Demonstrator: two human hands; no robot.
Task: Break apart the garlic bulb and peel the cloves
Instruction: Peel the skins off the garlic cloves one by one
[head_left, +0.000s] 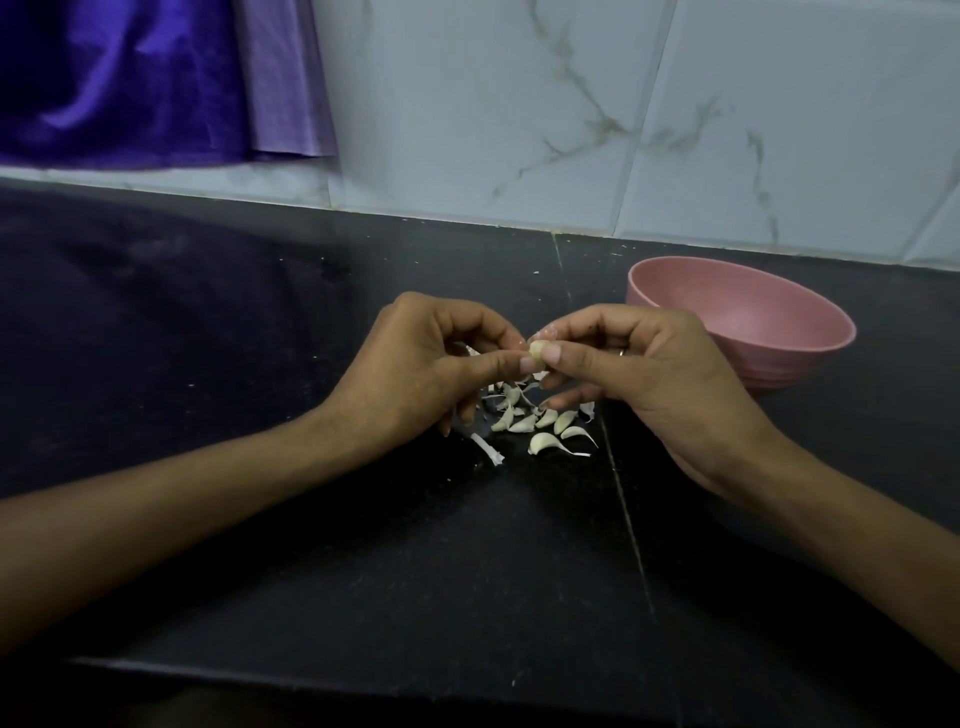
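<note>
We see a big black counter (260, 519) that fills most of the view. Behind it, on the far side, stands a wall of pale tiles (727, 104) with grey lines like marble. A shiny purple cloth (130, 78) hangs at the far left, in front of the wall.

On the right, near the wall, sits a pink bowl (779, 322). We can see nothing inside it.

Two bare arms reach in from the near edge. The left hand (415, 364) and the right hand (639, 364) meet in the middle, held up over the counter. Their fingers are curled, and the tips of both hands pinch one small garlic clove (537, 349) between them. The right hand has a thin ring (621, 352) on one finger.

Just below the hands, on the counter, lies a little heap of loose garlic cloves (540, 421) mixed with white bits of peel (487, 449). The heap is left of the bowl and apart from it.
</note>
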